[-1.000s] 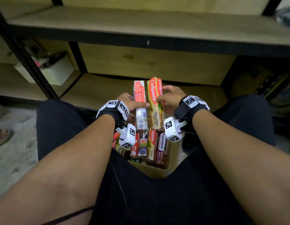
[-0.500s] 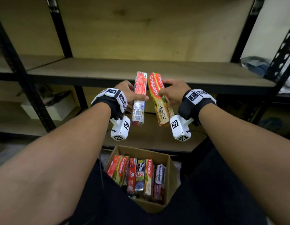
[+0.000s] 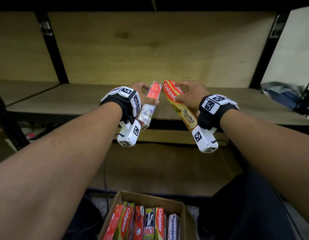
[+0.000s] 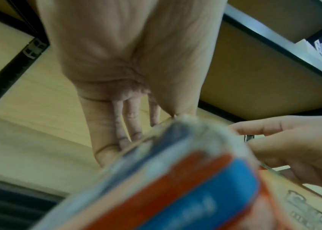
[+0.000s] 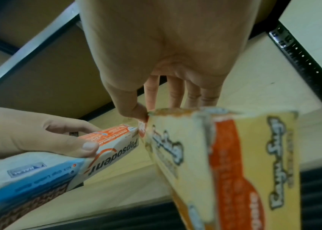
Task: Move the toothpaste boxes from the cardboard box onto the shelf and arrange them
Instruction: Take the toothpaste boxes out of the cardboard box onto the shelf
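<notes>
My left hand (image 3: 146, 94) grips a red and white Pepsodent toothpaste box (image 3: 150, 103), thumb on its near face, and the same box (image 5: 105, 146) shows in the right wrist view. A red and yellow Colgate box (image 3: 178, 103) is held by my right hand (image 3: 188, 94), fingers over its top and thumb on the side. Both boxes tilt with their far ends close together over the wooden shelf board (image 3: 63, 99). Below, the cardboard box (image 3: 186, 217) holds several more toothpaste boxes (image 3: 145, 224) standing on end.
Black metal uprights (image 3: 51, 47) frame the shelf bay, with another upright (image 3: 266, 49) on the right. A lower shelf board (image 3: 159, 168) lies beneath. Blue and grey items (image 3: 281, 96) lie at the shelf's right end. Small clutter (image 3: 32, 132) sits low on the left.
Both hands have lifted their boxes out of the cardboard box and carried them up and forward to the shelf. The boxes' far ends have tipped toward each other.
</notes>
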